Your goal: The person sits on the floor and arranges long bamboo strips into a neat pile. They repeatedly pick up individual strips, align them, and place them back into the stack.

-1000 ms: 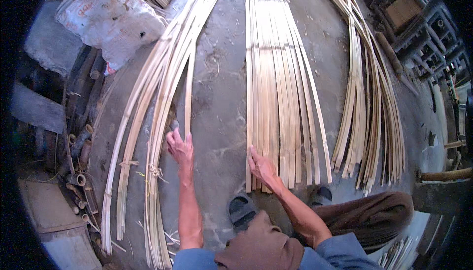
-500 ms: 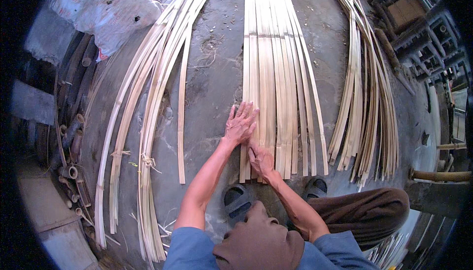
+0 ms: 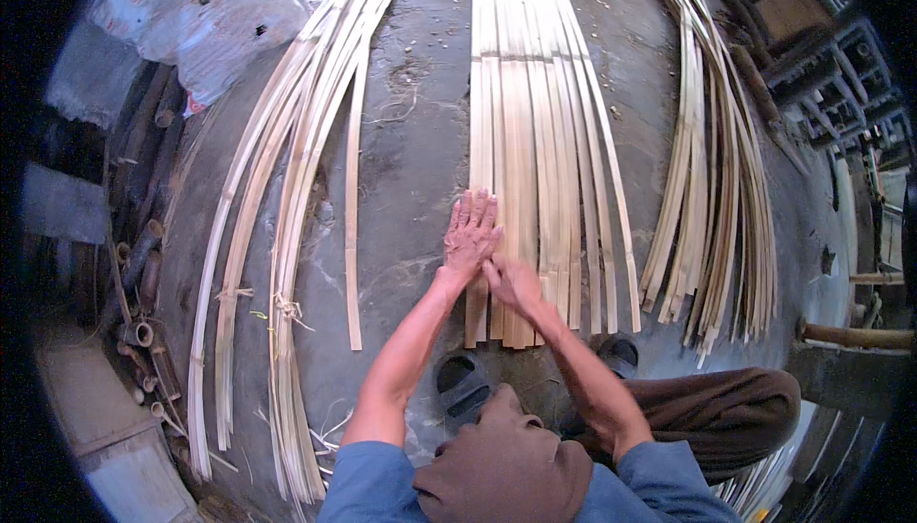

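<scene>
Long pale bamboo strips (image 3: 520,170) lie side by side on the floor in front of me, running away toward the top. My left hand (image 3: 470,236) rests flat on the strips at the row's left edge, fingers stretched out and close together. Just below and to its right, my right hand (image 3: 516,286) is closed, its thumb and fingertips pinching at a bamboo strip beside the left hand's wrist. The fingertips' exact hold is partly hidden. Near my sandal (image 3: 462,382), the strips' near ends are slightly uneven.
A tied bundle of strips (image 3: 310,160) curves along the left, with one strip (image 3: 353,227) apart from it. More strips (image 3: 712,208) lie fanned on the right. Bamboo poles (image 3: 138,334) and a printed sack (image 3: 201,17) are at far left; dark racks (image 3: 831,74) stand at far right.
My left hand has flattened, with its fingers drawn closer together. The right hand has moved slightly up and curled more tightly. Some strips on the left of the row have shifted a little.
</scene>
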The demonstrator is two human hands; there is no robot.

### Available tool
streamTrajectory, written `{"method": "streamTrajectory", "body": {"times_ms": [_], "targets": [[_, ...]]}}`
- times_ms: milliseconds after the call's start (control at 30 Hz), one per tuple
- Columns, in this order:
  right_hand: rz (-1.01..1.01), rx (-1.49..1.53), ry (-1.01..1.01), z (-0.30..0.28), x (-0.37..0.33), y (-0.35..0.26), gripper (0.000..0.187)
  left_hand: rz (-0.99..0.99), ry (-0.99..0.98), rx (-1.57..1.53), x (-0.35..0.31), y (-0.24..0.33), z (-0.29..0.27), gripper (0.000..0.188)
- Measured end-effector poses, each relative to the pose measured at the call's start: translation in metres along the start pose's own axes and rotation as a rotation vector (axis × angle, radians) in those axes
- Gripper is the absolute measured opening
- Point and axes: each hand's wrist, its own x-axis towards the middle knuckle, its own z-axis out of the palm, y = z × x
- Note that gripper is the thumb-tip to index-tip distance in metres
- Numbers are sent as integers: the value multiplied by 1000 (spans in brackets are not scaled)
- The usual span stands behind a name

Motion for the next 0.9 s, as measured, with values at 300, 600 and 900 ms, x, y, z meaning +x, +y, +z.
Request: {"method": "streamTrajectory", "body": {"times_ms": [300, 600, 900], "targets": [[-121, -889, -158, -307, 116, -3, 19, -27, -86, -76, -2, 14, 1, 69], [303, -261, 218, -219, 6, 202, 70, -123, -154, -37, 5, 66, 1, 85], [444, 588, 349, -174, -9, 159, 35, -172, -216, 35, -1, 68, -3, 84]]}}
